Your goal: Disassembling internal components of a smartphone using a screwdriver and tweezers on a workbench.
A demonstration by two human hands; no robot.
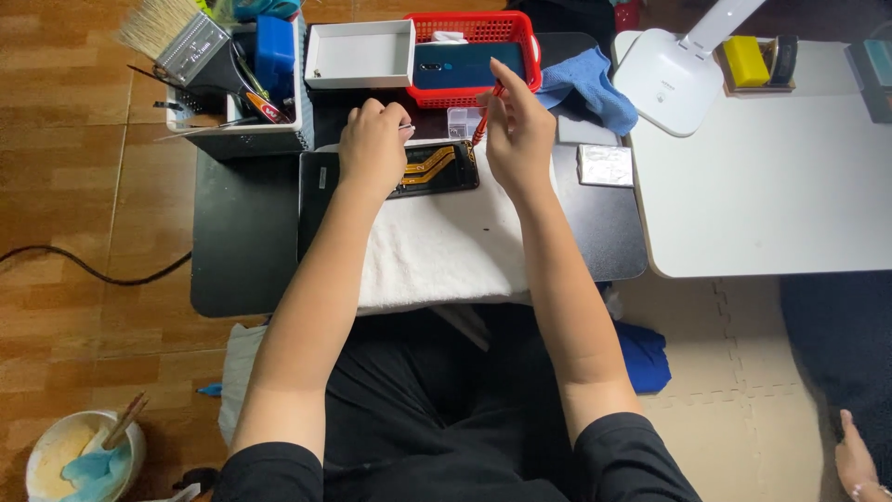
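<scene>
An opened phone [437,169] with orange flex cables lies on a white towel [446,246] across a small black table [232,251]. My left hand [372,147] rests on the phone's left part, pinching thin metal tweezers whose tip shows near my fingers. My right hand [517,130] hovers over the phone's right end, holding a red-handled screwdriver [485,113] tilted down toward the phone.
A red basket [520,37] holding a blue phone, a white box [360,54], a tool holder [243,88] with a brush, and a blue cloth [587,82] stand behind. A white lamp [674,74] sits on the white table [771,186] at right. Another person's hand [859,460] shows at the lower right.
</scene>
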